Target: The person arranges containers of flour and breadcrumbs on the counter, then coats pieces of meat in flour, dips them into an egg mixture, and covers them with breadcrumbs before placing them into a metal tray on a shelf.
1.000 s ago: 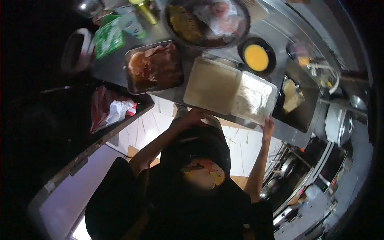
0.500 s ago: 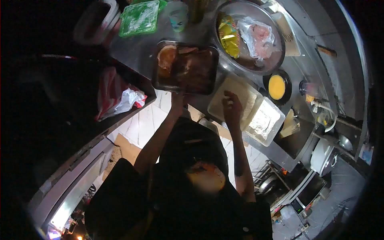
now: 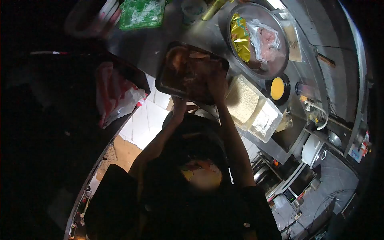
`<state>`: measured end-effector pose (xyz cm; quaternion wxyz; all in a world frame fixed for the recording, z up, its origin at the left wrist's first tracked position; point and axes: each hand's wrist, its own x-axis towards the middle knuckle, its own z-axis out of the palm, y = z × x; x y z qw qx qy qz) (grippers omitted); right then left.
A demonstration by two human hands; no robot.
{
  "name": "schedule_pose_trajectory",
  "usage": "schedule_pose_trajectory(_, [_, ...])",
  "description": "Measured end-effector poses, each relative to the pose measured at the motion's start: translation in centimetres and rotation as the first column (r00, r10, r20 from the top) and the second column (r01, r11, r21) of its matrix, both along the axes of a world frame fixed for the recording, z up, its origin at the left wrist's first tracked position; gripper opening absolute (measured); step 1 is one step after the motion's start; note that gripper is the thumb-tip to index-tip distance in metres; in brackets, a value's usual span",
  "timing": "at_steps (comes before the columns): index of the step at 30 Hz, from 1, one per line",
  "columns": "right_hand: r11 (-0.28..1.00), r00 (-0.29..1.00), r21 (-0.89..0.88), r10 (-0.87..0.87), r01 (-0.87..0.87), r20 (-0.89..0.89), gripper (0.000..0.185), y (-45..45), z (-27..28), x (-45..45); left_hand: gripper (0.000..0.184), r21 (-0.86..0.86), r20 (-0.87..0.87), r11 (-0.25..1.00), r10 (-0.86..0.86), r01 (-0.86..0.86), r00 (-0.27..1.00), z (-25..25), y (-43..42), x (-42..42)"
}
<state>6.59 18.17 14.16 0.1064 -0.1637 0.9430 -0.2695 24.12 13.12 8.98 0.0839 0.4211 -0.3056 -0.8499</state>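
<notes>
A dark rectangular baking tray point(image 3: 163, 89) sits in front of me, with brownish pieces of food point(image 3: 180, 58) in it that look like meat in shadow. My left hand point(image 3: 180, 109) grips the tray's near edge from below, some fingers showing under it. My right hand point(image 3: 217, 86) reaches over the tray's right near corner. Its fingers are dark against the food, so whether they grip anything is unclear. Just right of that hand stands a container of pale crumbs point(image 3: 243, 99), beside a container of white powder point(image 3: 265, 119).
A large metal bowl point(image 3: 285, 66) holds a yellow packet point(image 3: 240, 38) and a plastic bag of pinkish stuff point(image 3: 266, 40). Yellow liquid point(image 3: 277, 89) fills a dark bowl. A green lid point(image 3: 142, 14) and a clear tub point(image 3: 193, 11) stand behind; a red-white bag point(image 3: 114, 96) lies left.
My right hand has moved left from above the crumbs container to the tray. The tray has turned slightly, its right side nearer to me. My left hand stays at its near edge.
</notes>
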Motion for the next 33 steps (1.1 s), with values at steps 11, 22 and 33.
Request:
schedule_pose_trajectory(11, [0.985,0.998,0.157,0.066,-0.064,-0.003,0.043,-0.2,2.7,-0.6,0.049,0.028,0.08,0.999,-0.047,0.045,0.996,-0.6,-0.4,-0.2])
schedule_pose_trajectory(22, [0.99,0.995,-0.137,0.055,-0.043,0.082,0.028,0.0,9.4,0.6,0.054,-0.385,0.007,0.903,-0.207,0.194,0.978,-5.8,-0.2,0.2])
schedule_pose_trajectory(33, [0.983,0.986,-0.069,0.167,-0.169,-0.023,0.029,1.8,11.2,-1.1,0.055,-0.018,-0.062,0.972,-0.235,0.235,0.97,1.8,-1.8,-0.5])
